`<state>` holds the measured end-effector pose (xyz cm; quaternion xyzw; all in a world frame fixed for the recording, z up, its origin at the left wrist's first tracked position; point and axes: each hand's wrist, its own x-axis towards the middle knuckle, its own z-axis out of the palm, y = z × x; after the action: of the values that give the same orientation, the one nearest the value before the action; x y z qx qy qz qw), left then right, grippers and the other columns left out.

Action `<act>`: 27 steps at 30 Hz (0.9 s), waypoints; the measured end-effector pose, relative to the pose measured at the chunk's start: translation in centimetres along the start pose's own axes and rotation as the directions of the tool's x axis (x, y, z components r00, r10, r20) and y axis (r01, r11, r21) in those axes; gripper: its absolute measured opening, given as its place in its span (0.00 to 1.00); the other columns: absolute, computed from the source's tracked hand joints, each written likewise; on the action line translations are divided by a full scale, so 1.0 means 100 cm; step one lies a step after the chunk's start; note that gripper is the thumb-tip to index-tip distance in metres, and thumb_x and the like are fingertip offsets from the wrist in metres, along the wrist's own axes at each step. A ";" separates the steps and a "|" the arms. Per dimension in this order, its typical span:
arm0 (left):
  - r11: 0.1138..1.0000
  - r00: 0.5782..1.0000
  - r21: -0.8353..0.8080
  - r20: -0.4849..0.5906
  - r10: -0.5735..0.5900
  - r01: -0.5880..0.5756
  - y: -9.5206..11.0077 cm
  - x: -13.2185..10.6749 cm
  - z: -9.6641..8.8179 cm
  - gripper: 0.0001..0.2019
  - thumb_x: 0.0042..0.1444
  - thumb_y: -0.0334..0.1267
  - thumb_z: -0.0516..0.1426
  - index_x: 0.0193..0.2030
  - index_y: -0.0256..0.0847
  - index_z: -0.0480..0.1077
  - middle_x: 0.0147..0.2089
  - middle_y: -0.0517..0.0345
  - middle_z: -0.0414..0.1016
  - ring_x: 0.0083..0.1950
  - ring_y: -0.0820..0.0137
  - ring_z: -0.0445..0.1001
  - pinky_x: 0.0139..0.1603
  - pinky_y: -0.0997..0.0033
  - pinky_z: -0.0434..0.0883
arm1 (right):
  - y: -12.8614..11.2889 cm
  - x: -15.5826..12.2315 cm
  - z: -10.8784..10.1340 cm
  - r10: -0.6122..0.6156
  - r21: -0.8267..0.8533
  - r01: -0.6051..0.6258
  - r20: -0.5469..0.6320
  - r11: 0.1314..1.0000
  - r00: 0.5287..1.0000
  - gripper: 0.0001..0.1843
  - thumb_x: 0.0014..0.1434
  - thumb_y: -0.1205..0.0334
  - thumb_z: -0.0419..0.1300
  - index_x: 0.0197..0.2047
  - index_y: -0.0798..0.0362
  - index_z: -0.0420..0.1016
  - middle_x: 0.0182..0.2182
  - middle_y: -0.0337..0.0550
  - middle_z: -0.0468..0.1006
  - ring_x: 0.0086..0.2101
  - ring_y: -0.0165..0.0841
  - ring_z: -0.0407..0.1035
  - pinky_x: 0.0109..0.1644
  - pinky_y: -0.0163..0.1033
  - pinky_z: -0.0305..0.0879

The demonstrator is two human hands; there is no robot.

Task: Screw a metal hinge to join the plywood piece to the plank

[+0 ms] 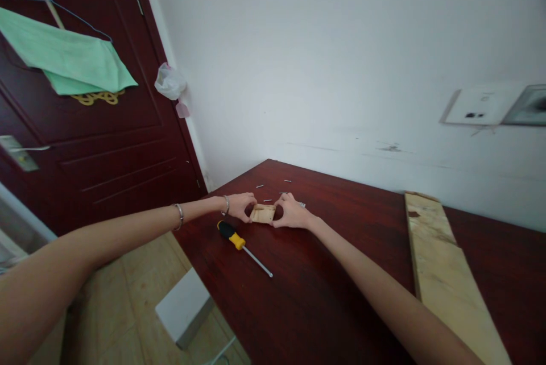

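Observation:
A small pale wooden block point(263, 214) is on the dark red table between my two hands. My left hand point(240, 206) grips its left end with thumb and fingers. At the opposite end, my right hand point(292, 211) pinches the block the same way. Close to my left wrist lies a screwdriver point(237, 240) with a black and yellow handle, its metal shaft pointing toward the front right. Several small screws or nails point(267, 200) are scattered just beyond the hands. Behind my right hand a small light metal piece point(302, 204) is partly hidden.
A long wooden board point(443, 262) lies on the right of the table point(324, 297). The white wall point(341, 58) borders the table's back edge. On the floor at the left stands a white box point(184, 305). A dark red door point(115, 137) is farther left.

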<state>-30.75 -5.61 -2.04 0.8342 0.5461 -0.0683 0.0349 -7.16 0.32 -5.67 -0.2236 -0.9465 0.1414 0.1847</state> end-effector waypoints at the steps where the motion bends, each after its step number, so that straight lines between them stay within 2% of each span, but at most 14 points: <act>1: 1.000 1.000 0.002 -0.020 0.002 -0.002 0.001 0.003 -0.003 0.25 0.39 0.46 0.65 0.43 0.36 0.69 0.42 0.53 0.69 0.42 0.66 0.69 0.40 0.73 0.67 | 0.001 -0.002 -0.004 0.007 -0.003 -0.007 -0.021 1.000 1.000 0.28 0.43 0.47 0.67 0.42 0.58 0.77 0.39 0.49 0.68 0.44 0.41 0.58 0.49 0.42 0.60; 6: 0.996 0.989 -0.028 -0.126 0.076 -0.080 0.019 0.030 -0.028 0.26 0.39 0.44 0.65 0.44 0.34 0.66 0.44 0.51 0.69 0.44 0.65 0.68 0.45 0.70 0.67 | 0.012 -0.026 -0.036 0.031 -0.064 -0.040 -0.136 0.997 0.990 0.30 0.44 0.48 0.67 0.45 0.62 0.75 0.39 0.50 0.68 0.43 0.40 0.59 0.50 0.43 0.60; 10: 0.981 0.968 -0.061 -0.188 0.168 -0.182 0.048 0.064 -0.049 0.25 0.39 0.41 0.64 0.44 0.34 0.65 0.44 0.51 0.68 0.44 0.66 0.67 0.46 0.70 0.67 | 0.024 -0.063 -0.071 0.061 -0.115 -0.086 -0.206 0.990 0.977 0.29 0.46 0.48 0.65 0.46 0.61 0.75 0.40 0.50 0.68 0.43 0.40 0.60 0.51 0.44 0.61; 14: 0.953 0.939 -0.088 -0.219 0.264 -0.288 0.090 0.103 -0.061 0.26 0.38 0.43 0.65 0.45 0.35 0.64 0.44 0.53 0.67 0.45 0.65 0.67 0.47 0.68 0.66 | 0.038 -0.112 -0.100 0.103 -0.146 -0.147 -0.268 0.978 0.958 0.28 0.47 0.48 0.65 0.45 0.59 0.74 0.40 0.50 0.68 0.44 0.41 0.60 0.52 0.46 0.62; 18: 0.913 0.907 -0.105 -0.209 0.366 -0.393 0.139 0.135 -0.067 0.27 0.39 0.42 0.65 0.44 0.35 0.63 0.44 0.53 0.66 0.45 0.66 0.66 0.48 0.68 0.66 | 0.050 -0.165 -0.118 0.177 -0.140 -0.235 -0.334 0.962 0.926 0.25 0.45 0.50 0.67 0.44 0.55 0.73 0.40 0.48 0.68 0.44 0.42 0.62 0.51 0.49 0.64; 22: 0.863 0.863 -0.126 -0.213 0.458 -0.489 0.183 0.155 -0.072 0.28 0.40 0.42 0.65 0.47 0.35 0.61 0.45 0.53 0.65 0.45 0.66 0.66 0.48 0.67 0.66 | 0.055 -0.213 -0.129 0.251 -0.110 -0.322 -0.412 0.940 0.876 0.24 0.46 0.52 0.66 0.44 0.54 0.71 0.40 0.47 0.68 0.43 0.42 0.64 0.51 0.49 0.64; 27: 0.823 0.812 -0.110 -0.283 0.511 -0.557 0.225 0.171 -0.071 0.38 0.37 0.49 0.67 0.52 0.35 0.59 0.51 0.46 0.62 0.53 0.58 0.63 0.54 0.60 0.63 | 0.056 -0.253 -0.135 0.314 -0.050 -0.386 -0.491 0.921 0.813 0.23 0.46 0.53 0.65 0.45 0.53 0.71 0.41 0.46 0.67 0.45 0.42 0.65 0.53 0.48 0.63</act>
<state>-2.84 1.80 2.03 0.9490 0.2928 0.0980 0.0643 21.49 -4.39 -2.86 -0.4347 -0.8226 0.0440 0.3640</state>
